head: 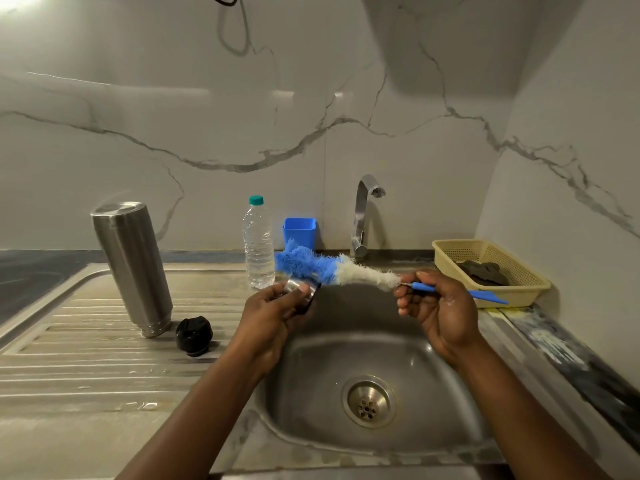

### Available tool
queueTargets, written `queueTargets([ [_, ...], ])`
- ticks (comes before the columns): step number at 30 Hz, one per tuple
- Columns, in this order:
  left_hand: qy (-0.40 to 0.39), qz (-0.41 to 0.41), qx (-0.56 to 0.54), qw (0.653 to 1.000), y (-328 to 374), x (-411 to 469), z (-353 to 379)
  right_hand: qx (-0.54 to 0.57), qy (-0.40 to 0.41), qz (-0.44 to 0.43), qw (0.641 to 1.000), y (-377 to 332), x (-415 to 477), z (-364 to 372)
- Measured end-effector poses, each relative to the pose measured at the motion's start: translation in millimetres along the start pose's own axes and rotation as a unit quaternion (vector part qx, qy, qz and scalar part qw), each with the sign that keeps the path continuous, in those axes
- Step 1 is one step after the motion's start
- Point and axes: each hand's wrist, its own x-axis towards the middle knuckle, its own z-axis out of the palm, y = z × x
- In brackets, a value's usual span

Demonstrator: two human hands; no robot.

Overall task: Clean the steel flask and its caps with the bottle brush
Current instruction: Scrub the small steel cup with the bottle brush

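Marble-walled kitchen, steel sink basin (311,393) below. We find the small steel cap (300,287) gripped in the curled left hand (273,313) over that basin, the blue-and-white bristled bottle brush (332,268) at its far edge; the right hand (436,310) pinches the brush's handle. We judge cap scrubbing in hand; next, bristles must work inside it. Left, on the ribbed drainboard (86,358), the tall steel flask (133,268) stands inverted beside the black stopper cap (194,336). The cap's interior is hidden.

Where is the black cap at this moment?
In the head view, the black cap lies on the ribbed drainboard, left of the sink basin, just right of the mouth of the upturned steel flask.
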Motion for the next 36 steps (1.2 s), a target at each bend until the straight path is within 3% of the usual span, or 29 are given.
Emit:
queueTargets([
  [5, 0.025, -0.006, -0.052, 0.998, 4.2, 4.6, -2.4, 0.011, 0.03, -0.012, 0.999, -14.9, -0.5, -13.6],
  [10, -0.002, -0.036, -0.033, 0.999, -3.6, 0.3, 4.6, -0.006, -0.002, 0.006, 1.0, -3.3, -0.7, -3.5],
  [29, 0.04, -0.017, -0.074, 0.996, 1.6, 5.5, -0.3, -0.004, 0.02, -0.011, 1.0, -6.6, 1.6, -10.7],
  [36, 0.013, -0.029, -0.03, 0.999, -4.1, 3.3, 3.6, -0.003, -0.001, -0.001, 1.0, -3.8, -1.9, -0.7],
])
